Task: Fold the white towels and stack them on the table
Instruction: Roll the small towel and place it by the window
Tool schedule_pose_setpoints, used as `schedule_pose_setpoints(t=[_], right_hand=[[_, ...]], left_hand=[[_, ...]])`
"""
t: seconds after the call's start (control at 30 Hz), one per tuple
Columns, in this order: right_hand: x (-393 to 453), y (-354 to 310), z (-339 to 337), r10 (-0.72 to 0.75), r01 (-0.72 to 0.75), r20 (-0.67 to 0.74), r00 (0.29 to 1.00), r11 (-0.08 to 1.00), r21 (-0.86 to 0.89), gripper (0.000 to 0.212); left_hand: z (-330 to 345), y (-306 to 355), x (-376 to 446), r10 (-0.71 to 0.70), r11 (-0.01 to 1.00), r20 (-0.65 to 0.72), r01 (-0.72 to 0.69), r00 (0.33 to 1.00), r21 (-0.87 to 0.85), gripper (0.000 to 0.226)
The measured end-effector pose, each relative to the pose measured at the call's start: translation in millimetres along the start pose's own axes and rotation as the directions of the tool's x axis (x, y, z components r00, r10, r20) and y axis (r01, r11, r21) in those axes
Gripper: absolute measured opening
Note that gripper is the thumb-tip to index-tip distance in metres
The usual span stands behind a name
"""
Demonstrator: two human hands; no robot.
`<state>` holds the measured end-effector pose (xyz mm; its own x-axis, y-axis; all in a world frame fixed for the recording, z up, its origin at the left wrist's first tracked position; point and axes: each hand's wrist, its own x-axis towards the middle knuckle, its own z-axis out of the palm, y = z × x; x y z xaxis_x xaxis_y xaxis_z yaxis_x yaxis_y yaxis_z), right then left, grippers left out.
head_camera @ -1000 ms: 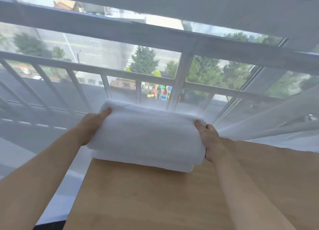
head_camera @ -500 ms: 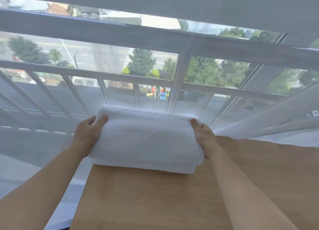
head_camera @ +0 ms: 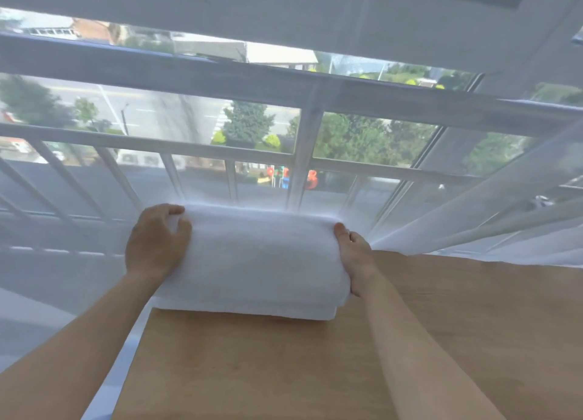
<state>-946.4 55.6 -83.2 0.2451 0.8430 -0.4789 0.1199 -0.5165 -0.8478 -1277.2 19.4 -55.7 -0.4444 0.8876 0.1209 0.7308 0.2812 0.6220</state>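
Towel stack [head_camera: 258,262]: white, folded, lying at the far left corner of the counter [head_camera: 284,372], against the sheer curtain [head_camera: 473,224]; its left end seems to overhang the counter's edge. Long axis runs left to right. Left hand [head_camera: 156,241]: fingers curled over the stack's left end. Right hand [head_camera: 356,258]: clasps the right end, thumb on top. Hands equally near, one per short end; likely squaring or setting down.

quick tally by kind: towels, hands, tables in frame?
Folded white towels: 2 layers show at the near edge, exact number unclear
hands: 2, left hand and right hand, at the stack's ends
Wooden table: 1
Total: 5
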Motion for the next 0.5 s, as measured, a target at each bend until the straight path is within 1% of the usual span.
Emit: schedule_pose_setpoints(t=[0.07,0.1,0.13,0.17,0.23,0.3,0.37,0.4,0.43,0.5], right_hand=[[-1,-4,-1,0.014,-0.014,0.019,1.000,1.000,0.007,0.048],[-1,-6,0,0.031,-0.031,0.040,0.999,1.000,-0.001,0.050],[-3,-7,0,0.044,-0.044,0.059,0.997,0.999,-0.003,0.050],[-3,-8,0,0.055,-0.055,0.068,0.996,0.998,0.002,0.051],[-5,-14,-1,0.044,-0.044,0.051,0.998,0.999,0.004,0.048],[-4,-19,-6,-0.014,0.013,0.040,0.999,1.000,0.021,0.045],[-3,-18,-6,-0.052,0.049,0.049,0.997,0.997,0.052,0.047],[-2,-15,-4,-0.051,0.050,0.037,0.998,0.998,0.032,0.051],[-2,-10,-3,-0.039,0.039,0.013,0.999,0.999,-0.018,0.054],[0,1,0,-0.009,0.007,-0.023,1.000,0.995,-0.097,0.058]], left_hand=[[0,-3,-4,-0.125,0.990,0.025,0.123,0.992,0.067,0.026],[-1,-3,-4,-0.199,0.978,0.051,0.195,0.979,0.074,0.029],[-2,-3,-4,-0.246,0.969,0.080,0.243,0.966,0.045,0.033],[-3,-2,-4,-0.262,0.965,0.101,0.264,0.960,-0.006,0.037],[-10,3,-1,-0.237,0.964,0.090,0.245,0.967,-0.101,0.040],[-20,6,8,-0.180,0.965,0.020,0.181,0.983,-0.191,0.038],[-26,2,11,-0.139,0.960,-0.046,0.123,0.989,-0.252,0.036],[-26,-2,8,-0.142,0.957,-0.045,0.125,0.989,-0.262,0.035],[-20,-7,3,-0.163,0.954,-0.014,0.154,0.987,-0.259,0.035],[-7,-16,-8,-0.211,0.949,0.079,0.223,0.974,-0.222,0.032]])
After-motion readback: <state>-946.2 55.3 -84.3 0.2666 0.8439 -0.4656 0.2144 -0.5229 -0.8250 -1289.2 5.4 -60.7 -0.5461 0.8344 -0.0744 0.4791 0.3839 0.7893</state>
